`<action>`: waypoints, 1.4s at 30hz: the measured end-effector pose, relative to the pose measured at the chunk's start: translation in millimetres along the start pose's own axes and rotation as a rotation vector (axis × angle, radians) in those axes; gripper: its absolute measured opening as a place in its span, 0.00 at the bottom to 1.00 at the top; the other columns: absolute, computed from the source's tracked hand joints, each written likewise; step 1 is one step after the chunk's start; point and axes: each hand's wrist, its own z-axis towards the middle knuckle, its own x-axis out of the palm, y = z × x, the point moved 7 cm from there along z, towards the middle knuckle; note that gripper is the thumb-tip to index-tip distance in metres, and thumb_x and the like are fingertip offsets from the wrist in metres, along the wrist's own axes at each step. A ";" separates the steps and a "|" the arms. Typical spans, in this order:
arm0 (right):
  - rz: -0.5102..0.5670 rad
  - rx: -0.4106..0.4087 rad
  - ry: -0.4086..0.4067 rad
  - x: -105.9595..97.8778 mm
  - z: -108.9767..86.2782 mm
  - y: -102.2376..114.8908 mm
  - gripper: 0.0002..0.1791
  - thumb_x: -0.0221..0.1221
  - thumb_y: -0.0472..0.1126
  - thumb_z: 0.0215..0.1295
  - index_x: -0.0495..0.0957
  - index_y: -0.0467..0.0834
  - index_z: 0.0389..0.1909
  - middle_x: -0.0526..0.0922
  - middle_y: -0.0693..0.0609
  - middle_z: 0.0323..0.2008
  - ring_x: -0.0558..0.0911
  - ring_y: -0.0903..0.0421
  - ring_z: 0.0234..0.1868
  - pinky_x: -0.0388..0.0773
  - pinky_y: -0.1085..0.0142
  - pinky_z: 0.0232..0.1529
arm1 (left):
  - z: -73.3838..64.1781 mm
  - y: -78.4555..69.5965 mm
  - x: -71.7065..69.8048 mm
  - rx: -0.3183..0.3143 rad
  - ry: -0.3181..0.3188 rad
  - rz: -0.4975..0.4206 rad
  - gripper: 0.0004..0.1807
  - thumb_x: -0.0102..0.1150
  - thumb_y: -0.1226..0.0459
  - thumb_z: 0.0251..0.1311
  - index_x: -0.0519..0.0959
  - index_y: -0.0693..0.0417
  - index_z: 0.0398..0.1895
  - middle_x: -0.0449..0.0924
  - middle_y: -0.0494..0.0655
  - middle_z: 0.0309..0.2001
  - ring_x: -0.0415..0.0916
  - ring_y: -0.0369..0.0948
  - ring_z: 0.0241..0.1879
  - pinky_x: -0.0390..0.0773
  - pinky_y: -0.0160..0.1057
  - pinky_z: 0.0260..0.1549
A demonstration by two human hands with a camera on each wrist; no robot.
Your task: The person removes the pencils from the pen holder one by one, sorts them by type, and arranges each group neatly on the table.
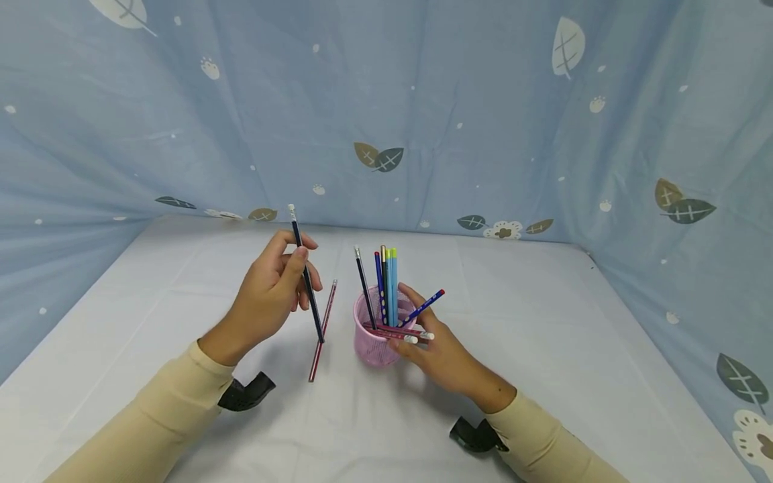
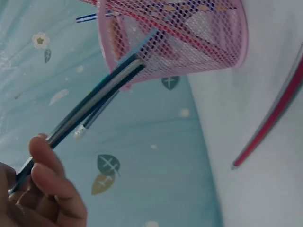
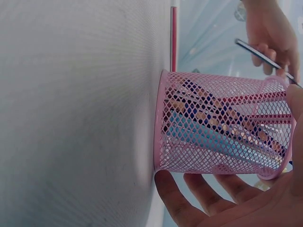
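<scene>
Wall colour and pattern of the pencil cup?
Pink open mesh with diamond-shaped holes; the pencil cup shows best in the right wrist view.

Curtained-off tabletop space: blue leaf-print cloth (image 1: 471, 168) around white-covered table (image 1: 513, 302); room type unclear.

- Decent gap between left hand (image 1: 268, 292) and pink mesh pencil cup (image 1: 376, 351), just narrowed by dark pencil (image 1: 315, 315) and fallen red pencil (image 1: 315, 364)
- Blocked on cup's right by right hand (image 1: 445, 355)
- Pretty crowded at the mouth with light-blue pencils (image 1: 392, 288) plus leaning red pencils (image 1: 392, 334) over the rim
- Loads of room farther right on white tabletop (image 1: 574, 335)
</scene>
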 end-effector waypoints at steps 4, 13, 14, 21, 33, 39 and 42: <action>0.002 0.006 -0.002 0.2 0.3 0.6 0.47 0.64 0.49 0.67 0.44 0.72 0.77 0.65 0.46 0.74 0.66 0.41 0.73 0.73 0.40 0.64 | 1.9 11.6 4.4 -0.062 0.062 0.008 0.16 0.35 0.56 0.81 0.65 0.57 0.58 0.78 0.59 0.28 0.72 0.45 0.15 0.75 0.39 0.16; 0.004 0.006 -0.002 -0.2 -0.5 1.5 0.46 0.64 0.49 0.67 0.45 0.73 0.76 0.64 0.47 0.74 0.66 0.42 0.74 0.72 0.38 0.63 | 3.3 50.8 12.4 -0.312 0.199 0.012 0.21 0.36 0.68 0.72 0.62 0.52 0.67 0.78 0.60 0.32 0.71 0.42 0.17 0.77 0.40 0.19; 0.003 0.005 -0.003 -0.2 -0.6 1.3 0.46 0.64 0.49 0.67 0.45 0.73 0.76 0.64 0.47 0.74 0.66 0.41 0.74 0.72 0.38 0.63 | 2.9 54.6 13.4 -0.332 0.216 0.020 0.22 0.37 0.69 0.71 0.62 0.52 0.67 0.79 0.61 0.33 0.71 0.42 0.17 0.77 0.40 0.19; -0.005 -0.008 -0.007 -0.5 -0.5 1.4 0.46 0.64 0.49 0.67 0.45 0.71 0.77 0.64 0.46 0.74 0.66 0.40 0.73 0.73 0.38 0.62 | -0.8 73.0 19.5 -0.395 0.340 0.084 0.26 0.45 0.67 0.73 0.58 0.56 0.73 0.81 0.61 0.36 0.75 0.43 0.19 0.82 0.43 0.22; 0.006 -0.003 -0.008 0.1 -1.4 0.5 0.47 0.64 0.48 0.67 0.45 0.72 0.76 0.65 0.45 0.73 0.68 0.41 0.72 0.74 0.40 0.62 | -7.9 105.3 24.2 -0.484 0.399 0.143 0.32 0.58 0.63 0.70 0.58 0.58 0.72 0.83 0.53 0.35 0.79 0.43 0.17 0.84 0.44 0.21; 0.012 -0.002 -0.005 0.0 -1.5 0.5 0.46 0.64 0.48 0.68 0.45 0.74 0.76 0.65 0.46 0.73 0.67 0.42 0.73 0.73 0.39 0.63 | -10.0 112.6 23.6 -0.516 0.386 0.155 0.32 0.57 0.62 0.71 0.57 0.57 0.72 0.82 0.53 0.37 0.79 0.42 0.16 0.84 0.45 0.21; 0.010 -0.002 0.000 0.3 -1.1 0.9 0.46 0.64 0.48 0.68 0.45 0.74 0.76 0.65 0.45 0.73 0.67 0.42 0.73 0.73 0.39 0.63 | -10.8 114.1 23.1 -0.526 0.375 0.155 0.33 0.58 0.61 0.70 0.56 0.58 0.72 0.80 0.54 0.38 0.79 0.41 0.16 0.84 0.44 0.20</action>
